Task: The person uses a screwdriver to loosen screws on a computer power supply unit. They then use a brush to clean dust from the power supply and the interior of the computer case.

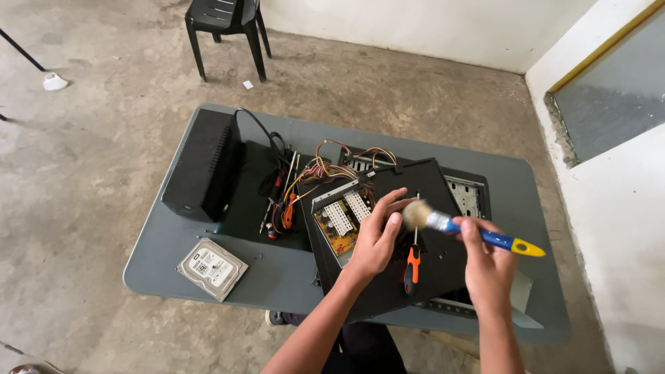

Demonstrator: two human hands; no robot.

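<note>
Over the near-right part of the grey table (284, 277), both my hands work above a black panel (429, 201) that lies on top of the opened computer case (471, 197). My right hand (488, 266) is closed round a paint brush (471, 232) w/ blue handle and yellow end; fingers wrapped tight on the handle, pale bristles pointing left toward my other hand. My left hand (377, 239) is half open, fingers curled loosely, thumb up near the bristle tip; fingertips rest at the edge of the power supply unit (339, 221), which sits open w/ its yellowish board and white heat sinks showing. Can't tell if the thumb actually touches the bristles, they're just beside each other.

Between my hands, on the black panel, lies a screwdriver (413, 266) w/ orange-and-black handle, handle toward me, shaft pointing far. Neither hand touches it.

Far of the power supply, a bundle of coloured wires (332, 166) fans out. Left of that, a few more tools (280, 204) lie on a dark mat (249, 201), and a black box unit (203, 166) stands at the left end of the table. A hard drive (212, 269) lies flat near the left-near corner, well apart from my hands. Far off on the concrete floor stands a black plastic chair (225, 21).
</note>
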